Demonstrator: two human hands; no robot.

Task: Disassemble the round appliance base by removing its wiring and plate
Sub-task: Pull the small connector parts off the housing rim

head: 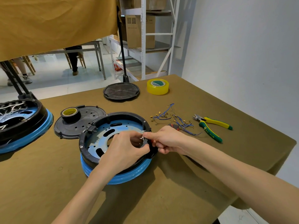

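In the head view, the round appliance base [113, 143] is sitting open side up near the front middle of the olive-covered table [210, 167], its black rim tilting toward the person above a blue band, so the blue-tinted metal plate [103, 135] inside is facing the camera. Both hands are meeting at the right side of the rim, where a black switch block [151, 150] is mounted. The left hand [124, 147] is reaching in over the plate with fingers curling toward small metal terminals [143, 135]; the right hand [163, 140] is bracing from outside, thumb and forefinger pinching together at the same spot. I judge they are working a connector loose. Already-pulled blue wires [171, 118] are lying beyond, beside yellow-green pliers [212, 126], kept within reach.

What exactly each hand is clamping is hidden behind the knuckles. A 2nd base [24, 123] is being cut off at the left edge. A black tape roll [70, 114] is resting on a black cover [76, 123].
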